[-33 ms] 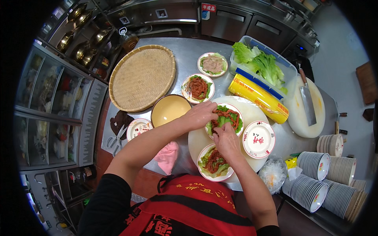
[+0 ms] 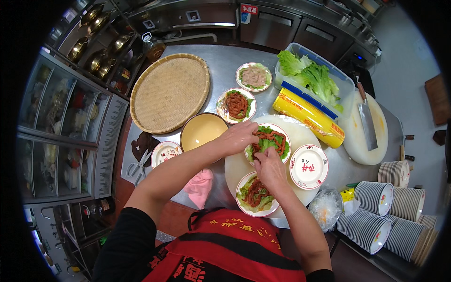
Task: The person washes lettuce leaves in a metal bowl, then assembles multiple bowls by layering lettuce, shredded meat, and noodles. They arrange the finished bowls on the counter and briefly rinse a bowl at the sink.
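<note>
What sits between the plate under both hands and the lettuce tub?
The yellow roll, lying diagonally alongside the tub, then a bare strip of the white board before the plate. Shows in the head view.

Scissors (image 2: 139,165) and a woven tray (image 2: 170,93) lie left on the counter (image 2: 225,66); a cleaver (image 2: 367,123) rests on a white board (image 2: 350,142) at right.
</note>
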`<control>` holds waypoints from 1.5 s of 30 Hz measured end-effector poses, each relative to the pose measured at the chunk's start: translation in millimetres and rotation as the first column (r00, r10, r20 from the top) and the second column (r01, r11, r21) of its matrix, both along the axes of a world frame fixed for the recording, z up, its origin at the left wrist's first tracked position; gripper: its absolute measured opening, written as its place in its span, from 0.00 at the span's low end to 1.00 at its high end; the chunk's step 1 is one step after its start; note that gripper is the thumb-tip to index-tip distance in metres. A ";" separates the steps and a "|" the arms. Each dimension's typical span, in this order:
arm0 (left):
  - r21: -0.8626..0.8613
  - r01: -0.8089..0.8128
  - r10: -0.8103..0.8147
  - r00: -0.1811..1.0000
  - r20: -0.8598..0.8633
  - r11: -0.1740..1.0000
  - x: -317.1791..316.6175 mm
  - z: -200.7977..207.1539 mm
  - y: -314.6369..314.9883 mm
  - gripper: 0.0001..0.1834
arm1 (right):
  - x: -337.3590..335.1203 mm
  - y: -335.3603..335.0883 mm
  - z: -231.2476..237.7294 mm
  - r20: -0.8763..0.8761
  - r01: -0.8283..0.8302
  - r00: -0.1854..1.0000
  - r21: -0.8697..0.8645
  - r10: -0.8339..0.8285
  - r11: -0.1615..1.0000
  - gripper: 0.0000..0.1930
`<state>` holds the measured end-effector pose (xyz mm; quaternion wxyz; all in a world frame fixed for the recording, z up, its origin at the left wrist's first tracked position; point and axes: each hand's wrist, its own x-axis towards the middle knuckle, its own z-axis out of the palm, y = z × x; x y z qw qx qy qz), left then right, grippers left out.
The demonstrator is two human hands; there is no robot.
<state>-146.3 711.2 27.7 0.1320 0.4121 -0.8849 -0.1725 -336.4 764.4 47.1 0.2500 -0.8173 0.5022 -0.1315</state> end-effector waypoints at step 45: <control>0.593 -0.270 0.501 0.824 -0.264 0.758 -32.0 43.1 143.0 0.10 | -88.4 87.0 42.1 0.246 0.253 0.910 0.309 -0.334 0.917 0.11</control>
